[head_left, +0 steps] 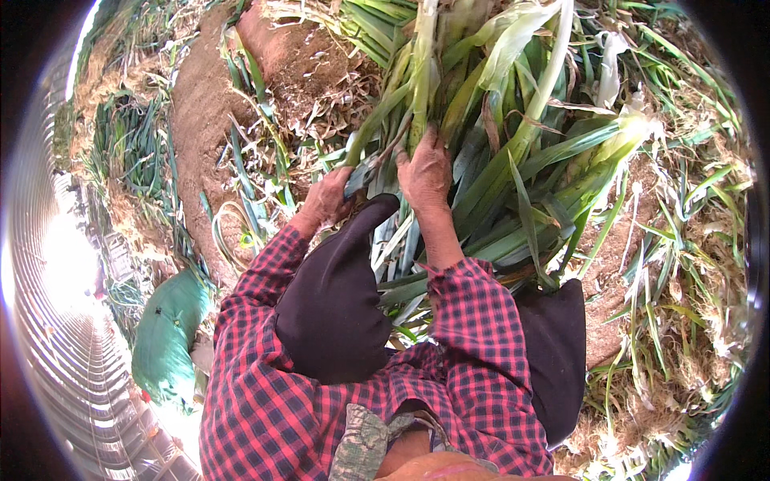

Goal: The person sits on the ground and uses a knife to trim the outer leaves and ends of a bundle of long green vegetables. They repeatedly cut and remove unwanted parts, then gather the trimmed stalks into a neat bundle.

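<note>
Between and beyond my knees lies a large heap of leafy green stalks [499, 204], which look like leeks or big scallions, with pale ends pointing outward. My left hand [328, 195], beside my left knee, is closed on green leaves at the heap's near left side. My right hand [426, 171] grips an upright yellow-green stalk [423, 78] low down, its fingers partly hidden behind the leaves. Dry, withered leaves hang among the green ones.
Bare brown soil [204, 114] runs along the left, with a coiled pale strap [227, 234] on it. A stuffed green sack [171, 337] lies lower left. More stalks with fibrous roots [692, 343] cover the ground at right. Ribbed translucent sheeting [72, 385] curves along the far left.
</note>
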`<state>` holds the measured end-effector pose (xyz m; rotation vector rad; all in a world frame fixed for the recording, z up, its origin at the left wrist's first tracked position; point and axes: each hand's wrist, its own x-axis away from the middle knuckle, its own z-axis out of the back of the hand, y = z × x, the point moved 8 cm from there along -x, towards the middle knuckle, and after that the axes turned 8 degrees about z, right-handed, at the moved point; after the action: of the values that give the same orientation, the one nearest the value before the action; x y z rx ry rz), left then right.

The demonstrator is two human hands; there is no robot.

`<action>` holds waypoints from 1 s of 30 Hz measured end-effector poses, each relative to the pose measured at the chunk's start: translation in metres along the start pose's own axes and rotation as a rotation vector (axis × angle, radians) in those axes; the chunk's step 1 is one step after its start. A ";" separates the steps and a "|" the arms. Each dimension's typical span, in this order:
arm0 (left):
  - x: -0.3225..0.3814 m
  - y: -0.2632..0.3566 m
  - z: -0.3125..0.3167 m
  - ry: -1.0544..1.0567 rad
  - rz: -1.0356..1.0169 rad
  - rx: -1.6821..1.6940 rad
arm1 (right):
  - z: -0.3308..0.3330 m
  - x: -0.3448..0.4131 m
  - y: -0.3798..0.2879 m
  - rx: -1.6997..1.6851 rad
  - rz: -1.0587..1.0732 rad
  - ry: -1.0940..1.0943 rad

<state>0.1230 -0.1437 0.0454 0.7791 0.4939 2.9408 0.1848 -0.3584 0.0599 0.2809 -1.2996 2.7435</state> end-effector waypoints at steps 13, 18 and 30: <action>0.005 0.048 0.045 0.062 -0.060 0.155 | 0.036 -0.033 0.017 -0.825 0.037 0.188; 0.012 0.065 0.052 0.127 -0.095 0.141 | 0.053 -0.031 0.005 -0.686 0.108 0.264; -0.084 0.118 0.108 0.227 -0.094 0.053 | 0.048 -0.024 0.024 -1.086 -0.077 0.188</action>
<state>0.2516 -0.2355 0.1324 0.4149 0.6079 2.9524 0.2108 -0.4106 0.0668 -0.0296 -2.3410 1.5797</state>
